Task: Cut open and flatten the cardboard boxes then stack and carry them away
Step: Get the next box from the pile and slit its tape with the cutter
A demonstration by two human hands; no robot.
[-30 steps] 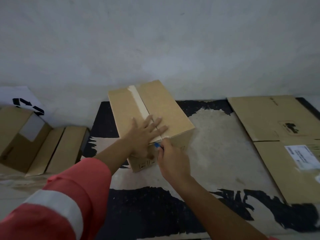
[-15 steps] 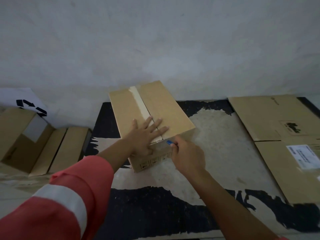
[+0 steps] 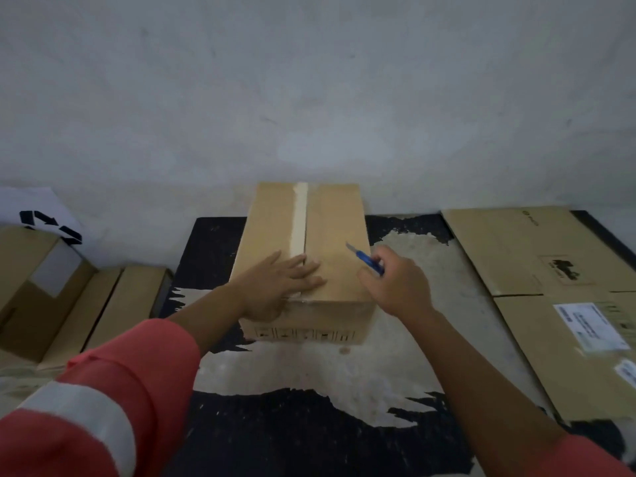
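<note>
On floor (image 3: 344, 373) by the wall (image 3: 309, 98), centre frame, sealed cardboard box (image 3: 330, 235) sits w/ tape strip (image 3: 299, 218) running down its top. Your left hand (image 3: 275, 287) lies flat on the near top edge, fingers straight + spread over the tape's near end. Your right hand (image 3: 399, 287) is curled round a blue cutter (image 3: 368, 259), blade out, pointing up-left over the box's right top edge; can't tell if blade touches cardboard. Flattened cardboard (image 3: 516, 253) lies on floor at right, apart from box. Open box (image 3: 31, 290) + folded pieces (image 3: 113, 304) at left. Orange sleeve (image 3: 120, 390) w/ pale band on your left arm
</note>
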